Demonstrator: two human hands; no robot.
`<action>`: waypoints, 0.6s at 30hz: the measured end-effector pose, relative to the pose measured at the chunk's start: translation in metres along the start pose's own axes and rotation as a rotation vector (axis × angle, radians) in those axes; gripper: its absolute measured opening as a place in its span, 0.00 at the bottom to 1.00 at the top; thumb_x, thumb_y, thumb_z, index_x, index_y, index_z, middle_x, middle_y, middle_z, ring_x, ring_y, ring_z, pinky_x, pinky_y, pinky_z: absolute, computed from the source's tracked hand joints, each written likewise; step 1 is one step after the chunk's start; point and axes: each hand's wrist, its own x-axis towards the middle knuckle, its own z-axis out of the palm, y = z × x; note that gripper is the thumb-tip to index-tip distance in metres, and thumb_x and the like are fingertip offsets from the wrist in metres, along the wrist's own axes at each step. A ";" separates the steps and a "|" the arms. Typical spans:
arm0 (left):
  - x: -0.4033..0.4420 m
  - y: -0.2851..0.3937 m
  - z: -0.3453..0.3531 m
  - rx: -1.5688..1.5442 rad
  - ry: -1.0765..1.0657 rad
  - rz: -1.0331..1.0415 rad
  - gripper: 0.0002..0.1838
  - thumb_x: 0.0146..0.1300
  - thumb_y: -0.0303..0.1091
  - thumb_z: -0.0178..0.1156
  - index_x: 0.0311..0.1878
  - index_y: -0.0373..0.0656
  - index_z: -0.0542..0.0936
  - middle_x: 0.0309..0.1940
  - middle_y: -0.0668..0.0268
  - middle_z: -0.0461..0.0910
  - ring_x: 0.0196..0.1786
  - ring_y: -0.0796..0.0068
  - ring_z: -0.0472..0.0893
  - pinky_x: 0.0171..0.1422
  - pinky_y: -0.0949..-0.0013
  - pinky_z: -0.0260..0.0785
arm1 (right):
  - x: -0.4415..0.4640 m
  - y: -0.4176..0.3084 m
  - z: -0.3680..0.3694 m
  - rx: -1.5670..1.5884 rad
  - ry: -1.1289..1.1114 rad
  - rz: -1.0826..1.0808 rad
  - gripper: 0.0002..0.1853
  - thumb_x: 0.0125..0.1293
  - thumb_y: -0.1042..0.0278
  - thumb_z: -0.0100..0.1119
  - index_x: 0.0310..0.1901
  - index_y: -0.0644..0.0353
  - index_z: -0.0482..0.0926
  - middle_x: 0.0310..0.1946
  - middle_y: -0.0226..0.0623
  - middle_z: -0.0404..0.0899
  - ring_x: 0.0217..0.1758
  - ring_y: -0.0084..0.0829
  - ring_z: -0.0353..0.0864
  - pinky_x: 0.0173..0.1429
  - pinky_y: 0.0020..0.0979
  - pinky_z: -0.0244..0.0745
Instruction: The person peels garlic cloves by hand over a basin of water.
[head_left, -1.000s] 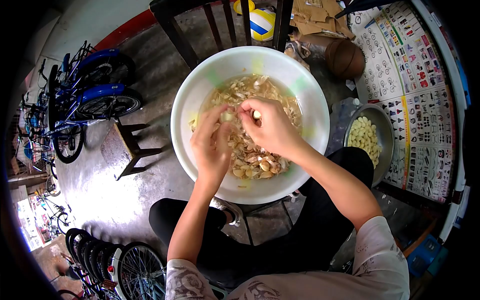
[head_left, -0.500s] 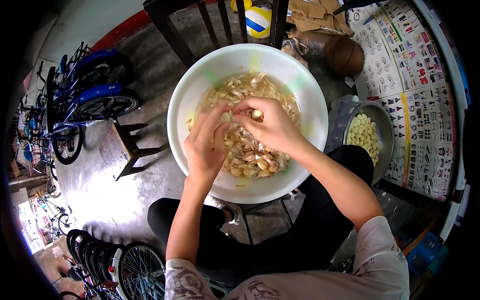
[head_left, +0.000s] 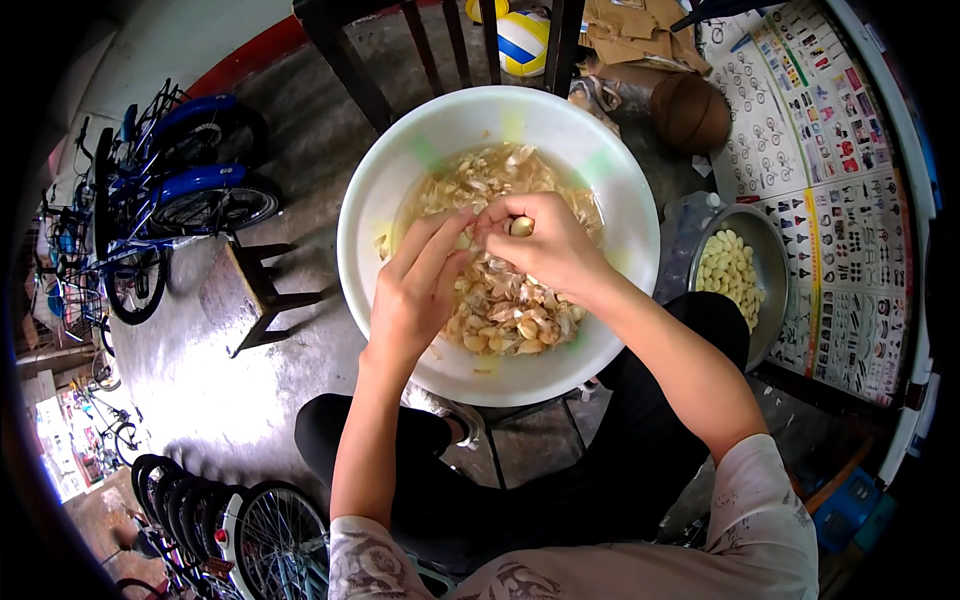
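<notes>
A wide white basin [head_left: 375,200] holds water with loose garlic skins and unpeeled garlic cloves [head_left: 500,335] floating in it. Over its middle my two hands meet at the fingertips. My left hand [head_left: 415,285] pinches a pale garlic clove [head_left: 463,241], partly hidden by the fingers. The thumb and forefinger of my right hand [head_left: 550,245] press together at that same clove. A second clove [head_left: 521,227] is tucked in the curled fingers of my right hand. To the right, a metal bowl [head_left: 777,275] contains many peeled white cloves [head_left: 728,270].
A dark wooden chair [head_left: 345,65] stands behind the basin, with a volleyball [head_left: 522,45] and a basketball [head_left: 690,113] beyond. Left are a small wooden stool [head_left: 255,290] and blue bicycles [head_left: 190,190]. More bicycle wheels [head_left: 280,540] stand at lower left. My knees flank the basin's near side.
Both hands have shifted slightly to the right, with my left fingers now covering more of the pinched clove. The clove in my right palm remains there.
</notes>
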 end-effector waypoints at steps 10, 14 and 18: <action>-0.005 -0.002 0.007 -0.059 0.059 -0.151 0.17 0.57 0.18 0.66 0.51 0.40 0.83 0.43 0.57 0.85 0.44 0.62 0.86 0.45 0.67 0.79 | 0.004 0.003 0.000 -0.090 -0.073 0.022 0.07 0.68 0.72 0.56 0.43 0.65 0.80 0.32 0.27 0.77 0.27 0.16 0.74 0.29 0.21 0.72; -0.007 0.001 0.008 -0.396 0.143 -0.443 0.15 0.66 0.21 0.61 0.55 0.38 0.81 0.52 0.58 0.84 0.51 0.68 0.84 0.49 0.72 0.77 | 0.003 0.009 0.000 -0.143 -0.031 0.042 0.07 0.67 0.72 0.58 0.41 0.67 0.80 0.31 0.29 0.79 0.28 0.18 0.76 0.31 0.25 0.73; 0.003 -0.006 0.001 -0.769 0.261 -0.595 0.18 0.76 0.31 0.53 0.65 0.36 0.72 0.62 0.58 0.79 0.60 0.68 0.80 0.63 0.69 0.70 | 0.005 0.028 0.001 -0.340 0.025 -0.248 0.06 0.64 0.73 0.62 0.38 0.67 0.82 0.30 0.34 0.80 0.28 0.23 0.78 0.34 0.30 0.75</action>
